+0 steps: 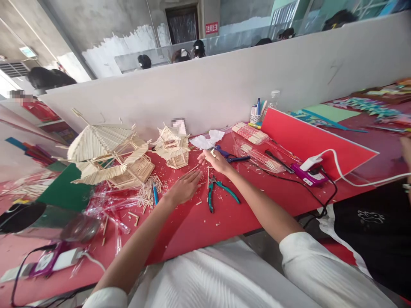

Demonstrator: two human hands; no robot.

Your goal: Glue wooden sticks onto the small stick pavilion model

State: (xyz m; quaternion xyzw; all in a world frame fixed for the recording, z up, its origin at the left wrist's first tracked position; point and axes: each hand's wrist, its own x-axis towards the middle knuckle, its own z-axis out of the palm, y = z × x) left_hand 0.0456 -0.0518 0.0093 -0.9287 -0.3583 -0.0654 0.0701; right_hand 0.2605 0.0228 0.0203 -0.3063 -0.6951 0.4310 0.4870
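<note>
My left hand (185,188) lies low over the red table with its fingers stretched out and nothing visible in it. Just beyond it is my right hand (216,161), fingers extended and apart; a small pale bit shows by its thumb, too small to name. Green-handled pliers (212,192) rest with handles spread, below my right hand. Behind that hand lies a dark blue-handled tool (236,158), partly covered. A small pavilion model of wooden sticks (173,149) stands beyond my left hand. Farther left is a larger stick-built pavilion (109,154), with a blue pen (155,194) near its base.
Loose stick pieces (146,194) and plastic wrapping (109,205) litter the left side. Packs of sticks (250,133), a leaning red board (308,137) and a purple power strip (308,174) with cables are at right. A white partition (224,85) runs behind. Another person's dark clothing (372,231) shows at right.
</note>
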